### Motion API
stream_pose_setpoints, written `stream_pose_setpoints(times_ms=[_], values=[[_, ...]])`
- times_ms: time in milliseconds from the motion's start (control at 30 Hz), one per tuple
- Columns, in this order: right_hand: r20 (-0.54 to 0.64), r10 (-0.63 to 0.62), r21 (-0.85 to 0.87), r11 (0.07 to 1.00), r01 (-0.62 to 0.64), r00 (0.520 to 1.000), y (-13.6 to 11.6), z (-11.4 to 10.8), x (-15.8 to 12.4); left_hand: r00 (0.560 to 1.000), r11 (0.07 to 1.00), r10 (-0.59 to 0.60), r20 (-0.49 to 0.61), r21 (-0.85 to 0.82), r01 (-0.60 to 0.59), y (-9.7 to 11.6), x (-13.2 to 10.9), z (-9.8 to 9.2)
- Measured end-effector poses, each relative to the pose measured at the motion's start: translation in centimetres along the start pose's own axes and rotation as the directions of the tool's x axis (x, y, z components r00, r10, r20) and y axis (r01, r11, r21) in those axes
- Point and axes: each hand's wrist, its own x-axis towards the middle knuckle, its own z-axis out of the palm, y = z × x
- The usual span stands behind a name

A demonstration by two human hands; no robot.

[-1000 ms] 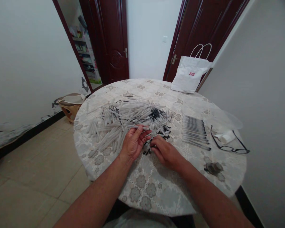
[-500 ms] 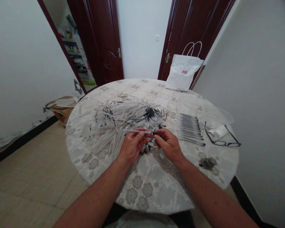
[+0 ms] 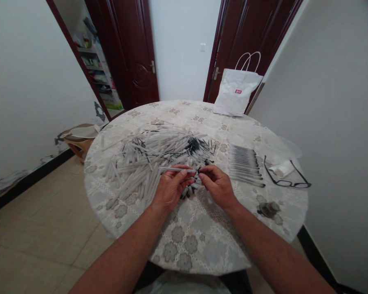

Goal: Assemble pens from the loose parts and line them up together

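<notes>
My left hand (image 3: 169, 187) is closed around a translucent pen barrel (image 3: 169, 168), which lies level and points left past the fingers. At its right end, my right hand (image 3: 217, 186) pinches a small black part (image 3: 198, 171), perhaps a pen cap; whether the two touch is too small to make out. Beneath and beyond both hands spreads a loose heap of translucent barrels (image 3: 150, 177), with thin black refill-like sticks (image 3: 194, 143) on top. To the right, several pens with black ends (image 3: 244, 163) lie side by side in a neat row.
Black-framed glasses (image 3: 286, 184) and a white roll (image 3: 284, 168) lie right of the row, near a clear plastic bag (image 3: 283, 146). A dark grey object (image 3: 269, 209) sits nearer me. At the table's back stands a white paper bag (image 3: 236, 96). A patterned cloth (image 3: 184, 234) covers the round table.
The view has shifted very slightly. Both hands hold nearly the same pose, with the barrel and the black part still between them.
</notes>
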Motion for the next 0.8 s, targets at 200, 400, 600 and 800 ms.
stream_pose_setpoints(times_ms=[200,400,600,800], values=[[0.009,-0.033,-0.029,0.999,0.033,0.999,-0.11,-0.01,0.00,1.000,1.000,-0.015,0.002,0.024,0.015,-0.07,-0.06,0.05],[0.012,-0.123,-0.068,0.990,0.124,0.992,-0.01,-0.11,0.11,1.000,0.997,-0.026,0.012,0.070,0.025,-0.25,-0.02,-0.06],[0.022,-0.050,-0.129,0.990,0.053,0.998,0.13,-0.44,0.09,0.999,0.997,-0.040,0.006,0.062,0.039,-0.15,0.01,0.09],[0.092,-0.028,-0.253,0.966,0.051,0.995,-0.13,-0.65,-0.08,0.997,0.995,-0.071,0.020,0.074,0.069,-0.13,-0.23,0.38]])
